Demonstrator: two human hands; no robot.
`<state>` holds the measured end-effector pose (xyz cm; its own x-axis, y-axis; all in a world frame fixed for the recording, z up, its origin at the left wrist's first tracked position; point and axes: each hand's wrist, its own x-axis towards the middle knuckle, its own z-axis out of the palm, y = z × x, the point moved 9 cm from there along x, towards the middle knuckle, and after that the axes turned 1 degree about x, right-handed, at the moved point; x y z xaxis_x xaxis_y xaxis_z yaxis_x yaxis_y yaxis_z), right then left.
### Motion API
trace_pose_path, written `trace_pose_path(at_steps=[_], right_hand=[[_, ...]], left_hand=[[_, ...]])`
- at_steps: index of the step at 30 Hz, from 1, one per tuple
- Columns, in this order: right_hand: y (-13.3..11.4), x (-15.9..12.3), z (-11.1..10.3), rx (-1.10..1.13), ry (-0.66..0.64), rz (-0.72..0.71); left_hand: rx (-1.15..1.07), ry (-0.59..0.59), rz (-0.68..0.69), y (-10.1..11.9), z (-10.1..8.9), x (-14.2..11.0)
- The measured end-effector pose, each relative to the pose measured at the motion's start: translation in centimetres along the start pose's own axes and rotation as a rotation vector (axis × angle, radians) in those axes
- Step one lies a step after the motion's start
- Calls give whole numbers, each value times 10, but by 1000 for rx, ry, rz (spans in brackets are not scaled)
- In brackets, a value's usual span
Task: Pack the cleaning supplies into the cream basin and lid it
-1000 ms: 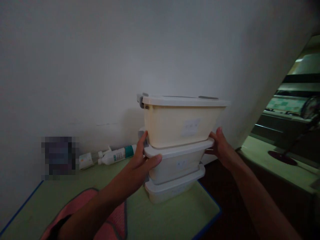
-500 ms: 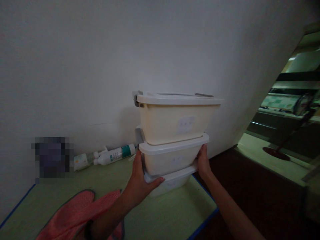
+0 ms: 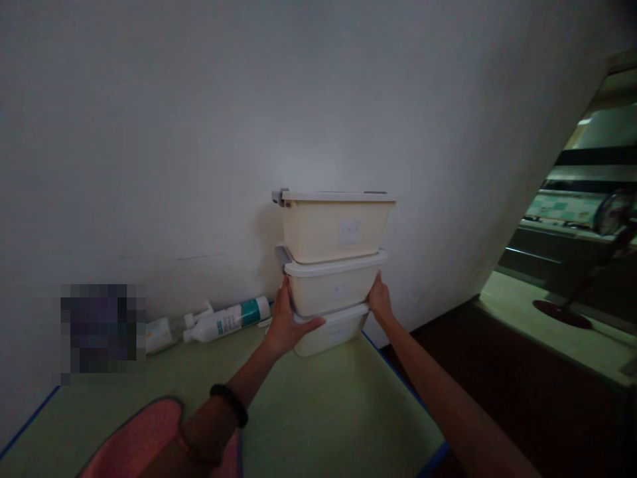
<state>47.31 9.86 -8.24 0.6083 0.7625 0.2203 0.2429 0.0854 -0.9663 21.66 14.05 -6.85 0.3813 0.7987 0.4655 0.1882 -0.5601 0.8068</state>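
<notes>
Three cream storage boxes with white lids stand in a stack on the green tabletop [image 3: 318,405], against the wall. The top box [image 3: 318,232] and the middle box [image 3: 318,294] carry pale labels on their fronts, and grey latches stick out on their left. The bottom box [image 3: 326,337] rests lowest. My left hand [image 3: 288,322] grips the middle box's left end, its thumb stretched along the seam above the bottom box. At the right end, my right hand [image 3: 379,299] presses against the middle box; its fingertips are partly hidden.
White bottles with a green-banded one [image 3: 231,320] lie along the wall at left, beside a blurred-out dark item [image 3: 99,328]. A pink cloth item [image 3: 144,438] lies under my left forearm. The table's blue edge [image 3: 398,378] runs along the right, above dark floor.
Both hands and the box stack have moved farther from me, toward the wall. The boxes look smaller, and more of my forearms shows.
</notes>
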Motion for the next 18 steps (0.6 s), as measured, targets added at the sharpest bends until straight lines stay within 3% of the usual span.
trace_pose_path(at_steps=[5, 18], right_hand=[[2, 16, -1, -88, 134, 12], [6, 48, 23, -136, 137, 20]], left_hand=[[-124, 31, -22, -11, 1, 16], [-134, 107, -40, -42, -6, 40]])
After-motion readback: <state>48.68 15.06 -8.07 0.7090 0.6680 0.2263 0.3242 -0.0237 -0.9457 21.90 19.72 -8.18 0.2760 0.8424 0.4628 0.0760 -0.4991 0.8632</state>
